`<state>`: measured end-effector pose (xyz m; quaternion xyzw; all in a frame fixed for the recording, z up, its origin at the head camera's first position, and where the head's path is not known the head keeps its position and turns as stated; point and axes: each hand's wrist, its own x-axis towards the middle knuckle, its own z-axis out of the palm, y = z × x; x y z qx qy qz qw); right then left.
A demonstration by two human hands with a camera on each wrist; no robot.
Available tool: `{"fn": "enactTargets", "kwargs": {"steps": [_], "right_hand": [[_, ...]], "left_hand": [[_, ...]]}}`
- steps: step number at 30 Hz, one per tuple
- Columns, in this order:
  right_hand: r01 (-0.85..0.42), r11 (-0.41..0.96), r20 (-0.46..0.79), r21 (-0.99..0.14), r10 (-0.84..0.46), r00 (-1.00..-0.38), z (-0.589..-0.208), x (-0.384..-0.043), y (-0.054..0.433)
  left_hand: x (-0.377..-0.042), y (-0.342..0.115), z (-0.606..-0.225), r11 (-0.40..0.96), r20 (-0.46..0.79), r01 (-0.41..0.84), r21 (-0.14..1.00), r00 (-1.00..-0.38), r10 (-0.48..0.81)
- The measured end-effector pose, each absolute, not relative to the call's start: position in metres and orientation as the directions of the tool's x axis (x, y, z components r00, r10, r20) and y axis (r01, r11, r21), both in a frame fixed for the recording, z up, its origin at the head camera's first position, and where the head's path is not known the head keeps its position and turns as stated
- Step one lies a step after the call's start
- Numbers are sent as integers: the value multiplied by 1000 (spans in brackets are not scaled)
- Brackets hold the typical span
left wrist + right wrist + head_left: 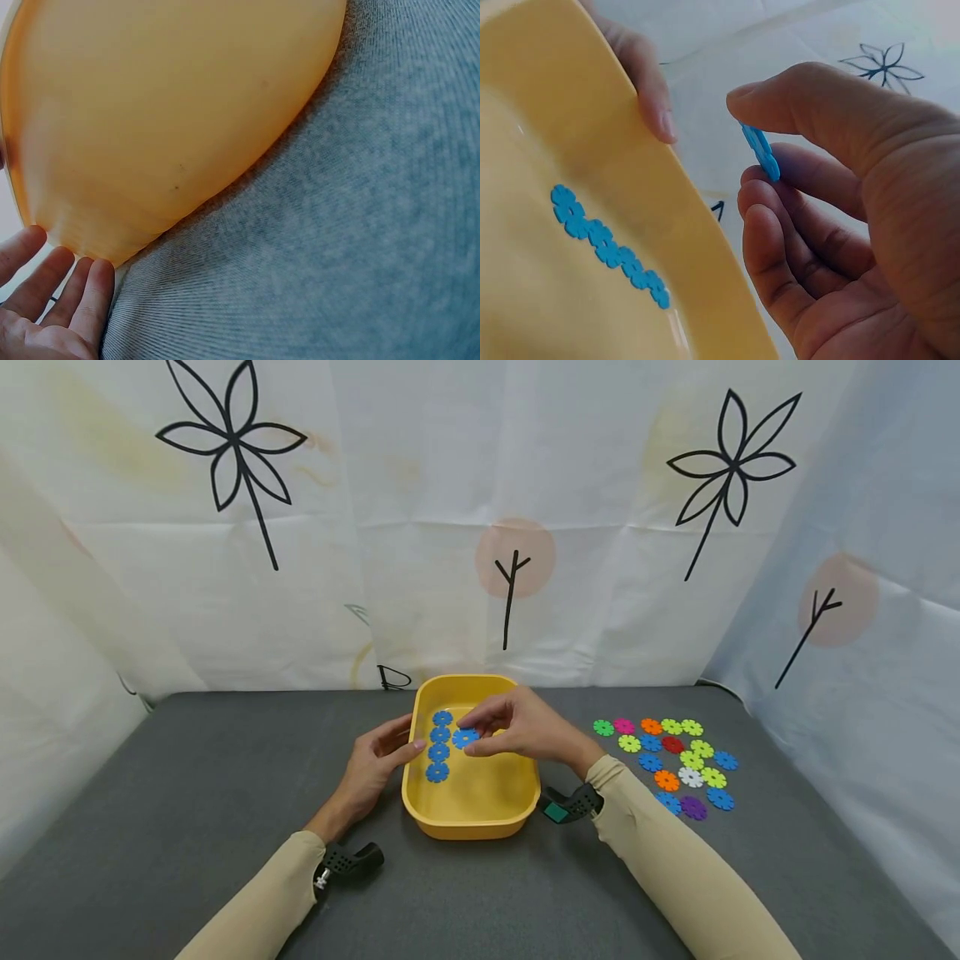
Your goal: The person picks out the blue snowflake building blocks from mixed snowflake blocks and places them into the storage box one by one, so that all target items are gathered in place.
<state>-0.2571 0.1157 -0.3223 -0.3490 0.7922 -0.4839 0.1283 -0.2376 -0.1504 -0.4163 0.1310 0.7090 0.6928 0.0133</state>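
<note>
A yellow plastic tray (472, 820) stands on the table in front of me. My left hand (378, 764) holds its left side, with the thumb over the rim and the fingertips against the outer wall (172, 135). Several blue notched plastic discs (438, 752) lie in a column along the tray's left side; the right wrist view shows them as a wavy row (613, 251). Above the tray floor, my right hand (517, 727) pinches another blue notched disc (760, 150) between thumb and fingers. That disc is tilted on edge in the right wrist view.
To the right of the tray, loose notched discs (672, 745) in green, pink, orange, yellow, red, blue, white and purple lie spread on the grey table (225, 793). A white patterned curtain (420, 527) hangs behind the table and along its sides.
</note>
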Motion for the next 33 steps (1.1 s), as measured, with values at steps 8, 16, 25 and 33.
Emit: {"fn": "enactTargets", "kwargs": {"steps": [8,16,25,33], "right_hand": [[-417,304,88,-857,-711,-698,-328,-273,97],[-439,291,55,-850,-780,-624,-340,-280,82],[-426,314,-20,-848,-823,-568,-352,-280,71],[-430,346,-79,-834,-846,-528,-356,-278,67]], "left_hand": [[-237,-152,-417,12,172,179,984,-961,215],[-238,-151,-418,10,197,204,979,-957,214],[-239,-149,-416,18,175,182,983,-965,195],[-238,-150,-416,20,175,181,983,-967,185]]}}
